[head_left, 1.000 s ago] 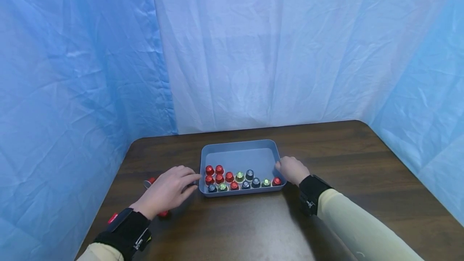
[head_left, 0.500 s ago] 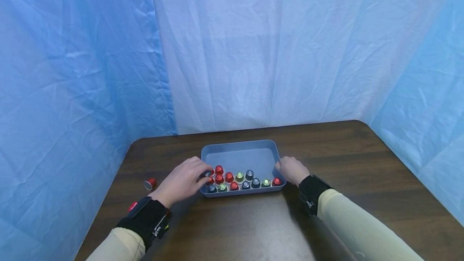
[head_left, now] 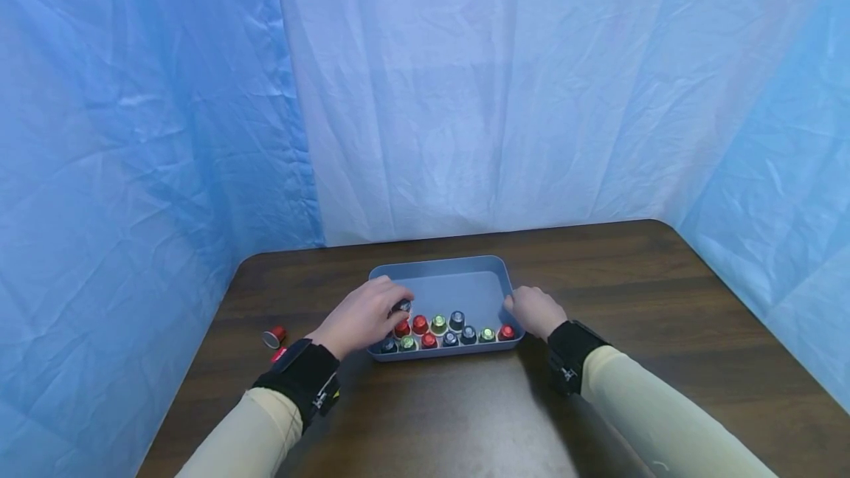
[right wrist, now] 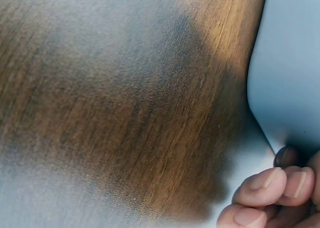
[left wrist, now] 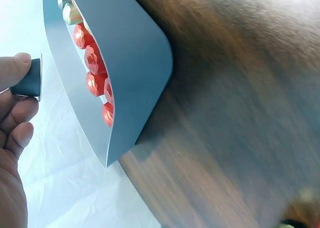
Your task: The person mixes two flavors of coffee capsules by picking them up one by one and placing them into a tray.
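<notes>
My left hand is over the left part of a grey-blue tray, pinching a dark coffee capsule between thumb and fingers. In the left wrist view that dark capsule lies sideways in the grip, above the tray's wall. Red, green and dark capsules stand in rows along the tray's near side, among them a green capsule and a red capsule. The left hand hides those at the left end. With curled fingers, my right hand holds the tray's right rim.
A red capsule lies on its side on the brown wooden table, left of the tray. Blue-white sheets hang behind the table and at both sides. Blurred coloured things show at the left wrist view's lower corner.
My left hand has moved right and away from me, from beside the tray to over its capsules, bringing the dark capsule along. My right hand and the tray have stayed put.
</notes>
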`<control>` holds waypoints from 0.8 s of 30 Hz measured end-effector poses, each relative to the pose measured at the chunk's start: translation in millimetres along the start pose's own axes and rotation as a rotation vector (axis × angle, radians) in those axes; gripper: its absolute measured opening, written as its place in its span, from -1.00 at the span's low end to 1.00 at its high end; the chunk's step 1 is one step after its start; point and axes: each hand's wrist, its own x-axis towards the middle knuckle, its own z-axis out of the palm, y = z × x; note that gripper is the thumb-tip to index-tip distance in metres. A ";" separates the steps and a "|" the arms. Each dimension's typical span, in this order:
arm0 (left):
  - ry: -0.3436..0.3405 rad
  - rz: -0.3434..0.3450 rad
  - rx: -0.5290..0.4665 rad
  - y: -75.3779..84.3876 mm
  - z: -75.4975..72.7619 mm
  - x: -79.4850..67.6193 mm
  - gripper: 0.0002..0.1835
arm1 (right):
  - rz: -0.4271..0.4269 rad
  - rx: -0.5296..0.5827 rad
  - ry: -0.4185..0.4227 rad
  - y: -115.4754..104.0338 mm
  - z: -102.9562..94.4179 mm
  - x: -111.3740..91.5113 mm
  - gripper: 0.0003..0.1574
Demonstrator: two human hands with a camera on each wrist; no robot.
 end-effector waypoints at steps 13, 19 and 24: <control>-0.073 -0.007 -0.058 6.1 14.4 27.0 -0.66 | -0.012 -0.015 0.024 5.0 0.1 1.0 -0.58; -0.100 0.008 -0.044 5.2 22.6 31.9 -0.68 | -0.022 -0.020 0.030 4.3 0.3 0.8 -0.60; -0.112 0.007 -0.007 5.0 26.4 32.2 -0.66 | -0.028 -0.019 0.036 3.3 -0.8 0.0 -0.59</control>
